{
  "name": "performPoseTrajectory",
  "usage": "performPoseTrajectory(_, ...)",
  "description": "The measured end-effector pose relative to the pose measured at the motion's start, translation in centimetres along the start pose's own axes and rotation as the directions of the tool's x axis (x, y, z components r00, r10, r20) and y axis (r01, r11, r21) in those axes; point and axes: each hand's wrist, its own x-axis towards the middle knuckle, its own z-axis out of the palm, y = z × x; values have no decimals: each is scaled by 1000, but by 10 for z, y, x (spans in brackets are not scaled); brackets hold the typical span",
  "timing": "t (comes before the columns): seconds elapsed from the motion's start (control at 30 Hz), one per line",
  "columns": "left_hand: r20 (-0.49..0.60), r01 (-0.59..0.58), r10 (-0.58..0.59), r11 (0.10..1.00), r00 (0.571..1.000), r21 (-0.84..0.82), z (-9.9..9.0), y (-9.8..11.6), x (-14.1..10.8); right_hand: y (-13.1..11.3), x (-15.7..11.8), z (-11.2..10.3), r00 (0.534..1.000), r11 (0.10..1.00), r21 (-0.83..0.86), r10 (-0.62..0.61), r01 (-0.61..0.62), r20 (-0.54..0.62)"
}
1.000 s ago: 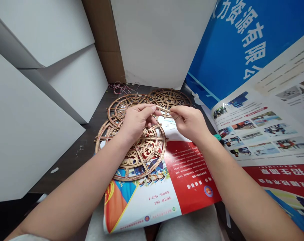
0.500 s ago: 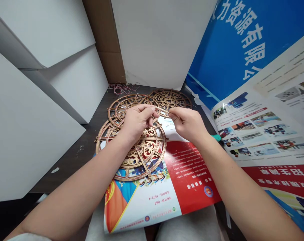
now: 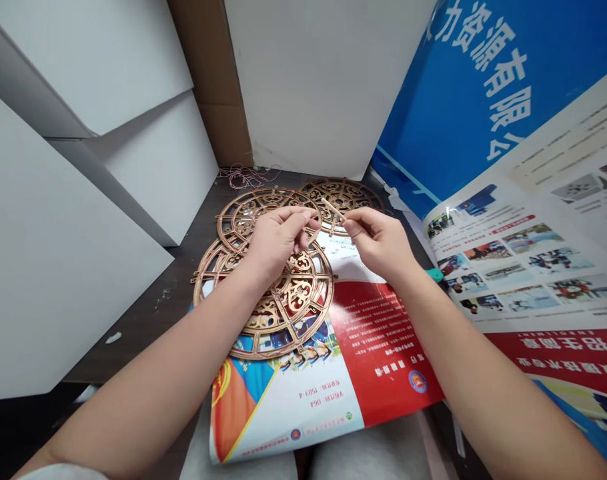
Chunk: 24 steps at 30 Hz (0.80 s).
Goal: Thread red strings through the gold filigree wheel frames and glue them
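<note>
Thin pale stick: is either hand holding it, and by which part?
The right hand pinches the thin pale stick by its near end; the far end is free. Whether the left hand holds anything cannot be told.

From the wearer's head, the single view faces forward and down over both forearms onto the counter [image 3: 148, 300].
</note>
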Motion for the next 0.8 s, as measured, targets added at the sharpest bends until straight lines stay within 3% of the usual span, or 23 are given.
performPoseTrajectory(0.23, 46, 17, -15, 999, 999, -38, 0, -1, 1, 0, 0, 0, 1000, 1000, 10, 14, -15, 4)
performPoseTrajectory(0.6, 12, -7, 7, 1000, 1000, 9, 0, 1, 0, 2, 0, 1, 1000, 1000, 12, 25, -25, 7)
performPoseTrajectory(0.7, 8, -14, 14, 997, 1000, 74, 0, 1, 0, 1, 0, 1, 1000, 999, 25, 25, -25, 7)
performPoseTrajectory(0.8, 70, -29, 15, 980, 997, 195, 1, 0, -3, 3, 2, -1, 999, 999, 34, 31, -31, -8)
